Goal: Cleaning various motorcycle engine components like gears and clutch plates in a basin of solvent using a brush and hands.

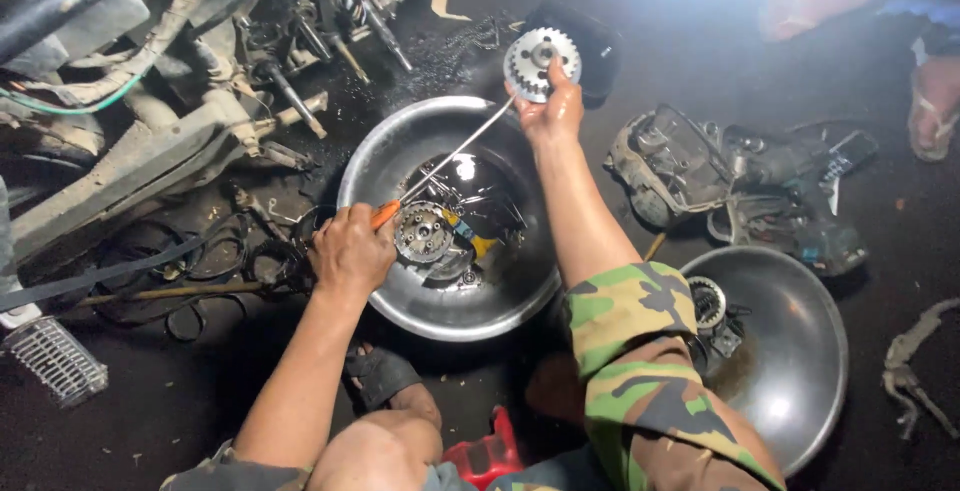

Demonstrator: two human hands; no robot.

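steel gear (541, 63) in right hand (551, 111) | left hand (350, 251) grips screwdriver (440, 166)

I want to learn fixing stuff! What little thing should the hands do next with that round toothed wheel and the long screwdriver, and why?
Probably push the screwdriver tip a little further into the toothed wheel to pick at it. The right hand holds the wheel up over the metal basin, and the left hand grips the orange handle, with the tip already at the wheel's edge, so anything loosened should drop into the basin.
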